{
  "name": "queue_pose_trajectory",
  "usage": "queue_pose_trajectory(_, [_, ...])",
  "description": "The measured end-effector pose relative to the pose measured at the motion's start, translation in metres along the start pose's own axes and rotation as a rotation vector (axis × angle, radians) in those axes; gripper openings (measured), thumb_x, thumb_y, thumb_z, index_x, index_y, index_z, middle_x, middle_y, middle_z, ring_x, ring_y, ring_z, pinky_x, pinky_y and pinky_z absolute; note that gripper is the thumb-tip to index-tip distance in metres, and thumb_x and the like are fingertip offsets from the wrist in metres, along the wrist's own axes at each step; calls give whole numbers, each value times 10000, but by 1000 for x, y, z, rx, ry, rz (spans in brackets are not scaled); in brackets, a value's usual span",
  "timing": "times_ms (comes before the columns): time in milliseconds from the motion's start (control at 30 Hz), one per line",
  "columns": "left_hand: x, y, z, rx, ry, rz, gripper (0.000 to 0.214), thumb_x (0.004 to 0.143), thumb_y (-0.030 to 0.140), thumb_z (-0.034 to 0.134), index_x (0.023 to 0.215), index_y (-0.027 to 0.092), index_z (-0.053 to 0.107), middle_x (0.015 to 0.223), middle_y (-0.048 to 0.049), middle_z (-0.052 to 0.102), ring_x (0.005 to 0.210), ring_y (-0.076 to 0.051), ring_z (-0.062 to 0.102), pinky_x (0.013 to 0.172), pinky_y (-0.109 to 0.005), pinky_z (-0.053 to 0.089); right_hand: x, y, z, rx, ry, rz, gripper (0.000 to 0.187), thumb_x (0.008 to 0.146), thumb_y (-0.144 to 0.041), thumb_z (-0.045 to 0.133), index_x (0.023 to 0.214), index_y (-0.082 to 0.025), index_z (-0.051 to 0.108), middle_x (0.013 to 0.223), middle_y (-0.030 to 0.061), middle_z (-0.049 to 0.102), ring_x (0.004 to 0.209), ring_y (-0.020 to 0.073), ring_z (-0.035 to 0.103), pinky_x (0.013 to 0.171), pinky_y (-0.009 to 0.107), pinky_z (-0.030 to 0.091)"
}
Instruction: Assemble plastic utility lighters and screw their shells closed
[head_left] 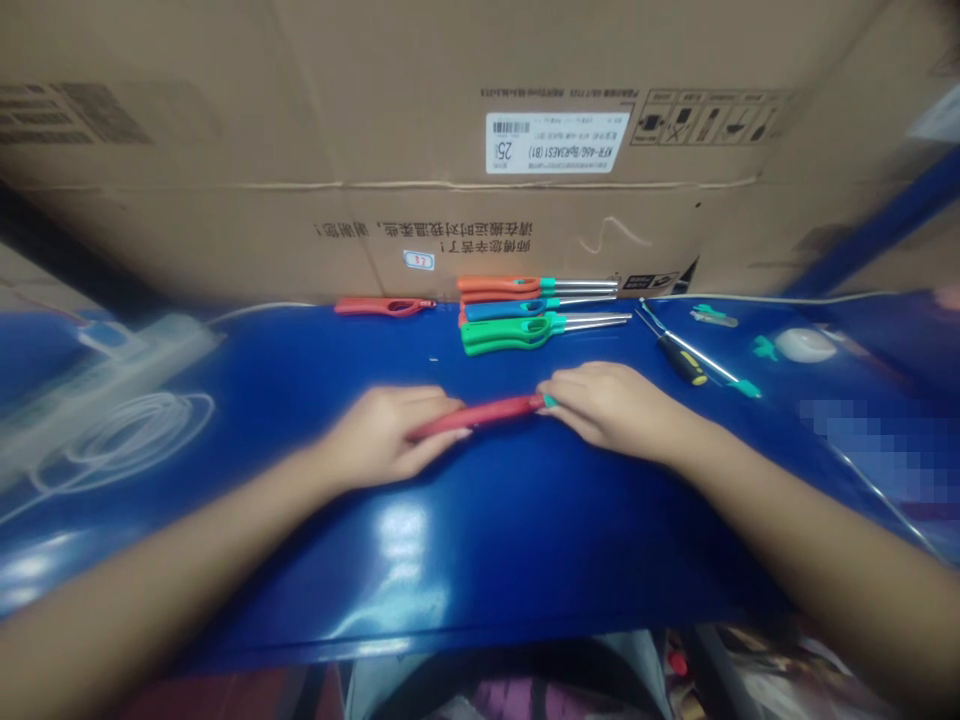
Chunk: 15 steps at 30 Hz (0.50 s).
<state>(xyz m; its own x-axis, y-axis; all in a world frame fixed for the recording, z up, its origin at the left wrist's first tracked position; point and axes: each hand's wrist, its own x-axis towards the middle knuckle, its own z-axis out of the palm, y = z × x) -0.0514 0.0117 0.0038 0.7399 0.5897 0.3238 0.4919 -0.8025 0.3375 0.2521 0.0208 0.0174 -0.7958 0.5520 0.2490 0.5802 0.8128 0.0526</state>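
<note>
Both my hands hold a red long-nosed lighter (480, 413) low over the blue table (480, 540). My left hand (386, 435) is closed round its red handle. My right hand (611, 405) is closed over the other end, where a teal collar shows; whatever lies past the collar is hidden under my fingers. Behind my hands lies a row of several finished lighters (536, 312) in orange, blue and green, with metal tubes pointing right. A lone red lighter body (382, 306) lies to their left.
A screwdriver (686, 358) with a black and yellow handle lies right of the row, beside small teal parts (712, 316) and a white round object (804, 345). A white power strip (112, 360) and coiled cable (127, 435) sit at the left. Large cardboard boxes (450, 140) wall the back.
</note>
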Motion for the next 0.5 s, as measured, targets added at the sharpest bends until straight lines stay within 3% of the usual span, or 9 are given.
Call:
queue_pose_trajectory(233, [0, -2, 0, -76, -3, 8, 220, 976, 297, 589, 1101, 151, 695, 802, -41, 650, 678, -142, 580, 644, -257, 447, -2, -3, -1, -96, 30, -49, 332, 1057, -298, 415, 1034, -119, 693, 838, 82, 703, 649, 183, 584, 634, 309, 349])
queue_pose_trajectory(500, [-1, -2, -2, -50, -1, 50, 200, 968, 290, 591, 1082, 162, 694, 773, -32, 645, 646, -135, 565, 619, -247, 445, -2, -4, -2, -99, -33, -53, 374, 1070, -327, 381, 1055, -113, 687, 823, 88, 701, 620, 180, 573, 619, 317, 332])
